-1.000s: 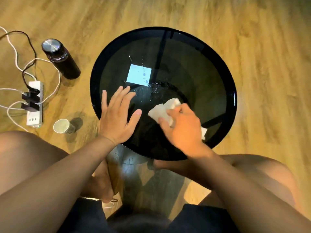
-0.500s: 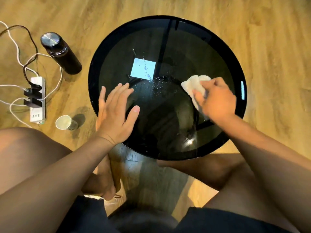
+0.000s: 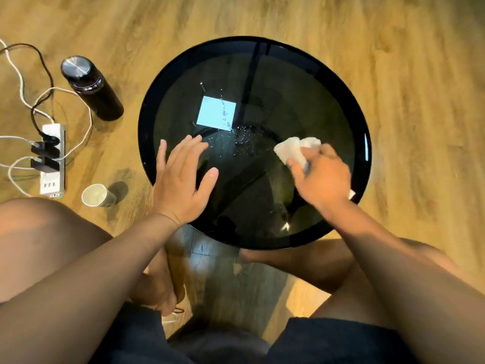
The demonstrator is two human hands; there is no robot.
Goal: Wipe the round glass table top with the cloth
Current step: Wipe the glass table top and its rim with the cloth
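The dark glass table top (image 3: 288,74) gleamed glossy and smooth, with water droplets (image 3: 244,135) beaded near its centre and a soft, crumpled white cloth (image 3: 294,151) on it. Left of the table top stood a black bottle (image 3: 105,101) with a brushed-metal cap (image 3: 77,65), a white plastic power strip (image 3: 52,179) and a paper cup (image 3: 95,196) on the grained wood floor (image 3: 393,74).

Single head view, looking steeply down, close over round table (image 3: 147,143).
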